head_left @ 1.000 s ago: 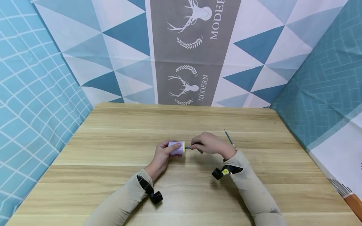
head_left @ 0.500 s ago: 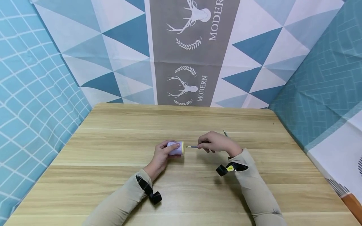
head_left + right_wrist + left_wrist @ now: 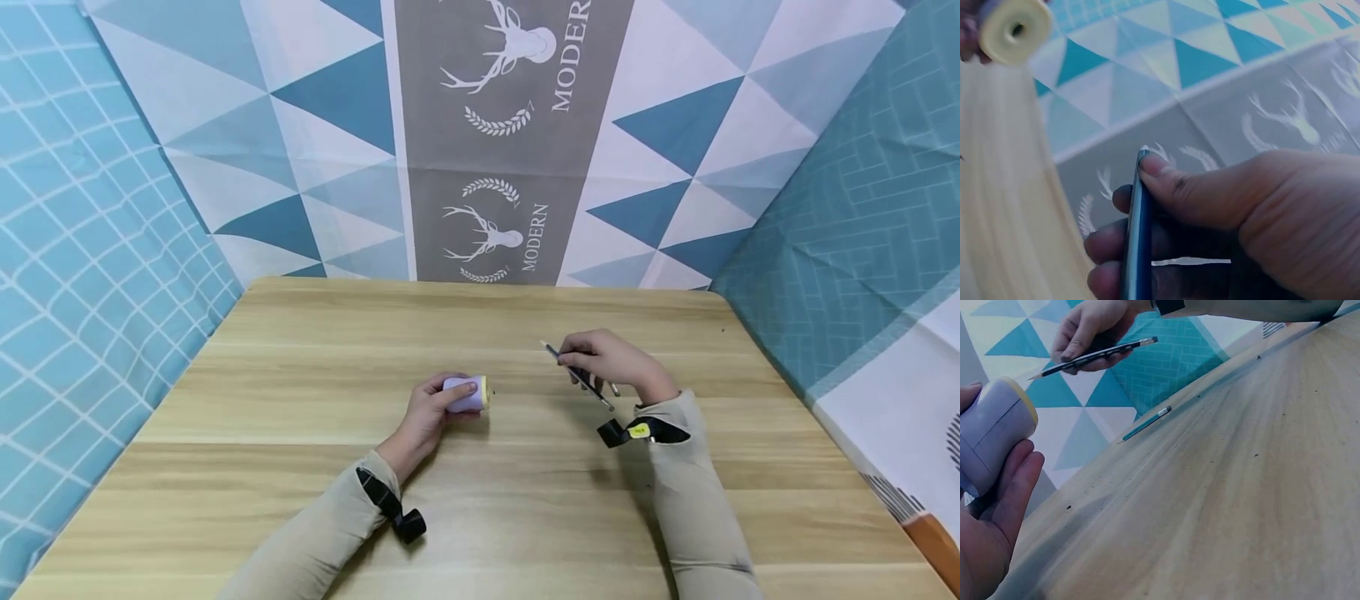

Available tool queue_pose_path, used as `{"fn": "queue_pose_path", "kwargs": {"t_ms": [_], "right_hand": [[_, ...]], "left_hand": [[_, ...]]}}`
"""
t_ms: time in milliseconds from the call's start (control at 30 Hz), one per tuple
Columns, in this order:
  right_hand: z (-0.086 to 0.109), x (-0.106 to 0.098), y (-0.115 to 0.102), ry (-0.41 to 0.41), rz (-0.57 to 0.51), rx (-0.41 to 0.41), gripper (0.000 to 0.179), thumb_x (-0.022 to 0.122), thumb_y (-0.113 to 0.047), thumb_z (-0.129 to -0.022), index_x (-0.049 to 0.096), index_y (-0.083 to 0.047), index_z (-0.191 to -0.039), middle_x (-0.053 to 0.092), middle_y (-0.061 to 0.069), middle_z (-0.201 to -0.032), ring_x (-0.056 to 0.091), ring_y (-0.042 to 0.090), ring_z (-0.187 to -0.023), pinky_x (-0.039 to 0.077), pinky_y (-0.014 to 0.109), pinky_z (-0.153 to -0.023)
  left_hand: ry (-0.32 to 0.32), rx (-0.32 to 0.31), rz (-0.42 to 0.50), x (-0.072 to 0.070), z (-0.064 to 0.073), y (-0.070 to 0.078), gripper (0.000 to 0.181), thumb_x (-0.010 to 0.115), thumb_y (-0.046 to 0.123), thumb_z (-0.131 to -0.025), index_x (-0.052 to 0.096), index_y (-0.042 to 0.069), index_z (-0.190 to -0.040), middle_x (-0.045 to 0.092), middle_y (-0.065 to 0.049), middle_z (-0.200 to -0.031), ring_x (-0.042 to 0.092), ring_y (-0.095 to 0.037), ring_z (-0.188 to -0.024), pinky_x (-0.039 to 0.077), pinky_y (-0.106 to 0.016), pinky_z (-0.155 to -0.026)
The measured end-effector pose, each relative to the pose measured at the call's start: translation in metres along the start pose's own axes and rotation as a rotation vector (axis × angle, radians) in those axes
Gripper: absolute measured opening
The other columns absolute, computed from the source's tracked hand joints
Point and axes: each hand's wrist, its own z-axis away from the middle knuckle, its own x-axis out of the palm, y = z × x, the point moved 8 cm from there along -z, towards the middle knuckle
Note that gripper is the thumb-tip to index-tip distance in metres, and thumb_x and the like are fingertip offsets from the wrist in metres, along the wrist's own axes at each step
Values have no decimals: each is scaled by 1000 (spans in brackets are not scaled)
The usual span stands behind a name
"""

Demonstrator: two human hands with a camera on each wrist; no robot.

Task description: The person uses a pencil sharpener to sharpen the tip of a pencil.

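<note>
My left hand (image 3: 423, 417) grips a lavender pencil sharpener (image 3: 457, 395) with a pale yellow end, lying on its side and facing right. A dark hole shows in that yellow end (image 3: 999, 39) in the right wrist view. Over the table to the right, my right hand (image 3: 613, 360) pinches a dark pencil (image 3: 1100, 356) between thumb and fingers. Its sharpened tip points up and left in the head view, apart from the sharpener. A teal pencil (image 3: 1146, 425) lies on the table below the right hand, mostly covered by that hand in the head view.
The wooden table (image 3: 360, 333) carries small dark specks (image 3: 1069, 507), one just right of the sharpener. Patterned cloths (image 3: 487, 167) hang behind the table and at both sides. A black camera is strapped to each wrist.
The pencil has come out of the sharpener's hole, and my right hand has carried it right and away, turning its tip upward. My left hand with the sharpener has stayed nearly still.
</note>
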Motion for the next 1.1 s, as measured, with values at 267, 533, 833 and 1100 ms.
{"fn": "queue_pose_path", "kwargs": {"t_ms": [267, 533, 833, 1100], "right_hand": [[21, -34, 46, 103, -101, 127, 21, 52, -17, -104, 63, 2, -105, 62, 11, -77, 61, 24, -65, 60, 42, -50], [36, -42, 99, 172, -165, 304, 30, 53, -17, -104, 61, 11, -111, 62, 12, -79, 61, 24, -67, 62, 44, -54], [32, -38, 145, 218, -68, 370, 27, 55, -15, -102, 67, 8, -97, 62, 6, -71, 57, 18, -62, 54, 33, -52], [33, -32, 162, 267, -24, 413, 27, 59, -18, -99, 69, 6, -91, 62, 1, -69, 56, 16, -63, 50, 29, -56]], "left_hand": [[-51, -5, 8, 4, 0, 7, 17, 66, -7, -83, 72, 5, -94, 59, -15, -104, 66, -25, -86, 65, -39, -71], [-87, -26, 15, 2, 0, 14, 22, 62, -10, -84, 72, 8, -93, 57, -14, -106, 65, -25, -88, 65, -40, -74], [-151, 4, 12, 1, -3, 29, 23, 60, -9, -85, 70, 10, -91, 53, -16, -110, 64, -24, -90, 64, -36, -78], [-282, 4, -34, 0, -2, 47, 26, 61, -13, -84, 67, 13, -87, 53, -12, -106, 63, -23, -90, 64, -39, -79]]}}
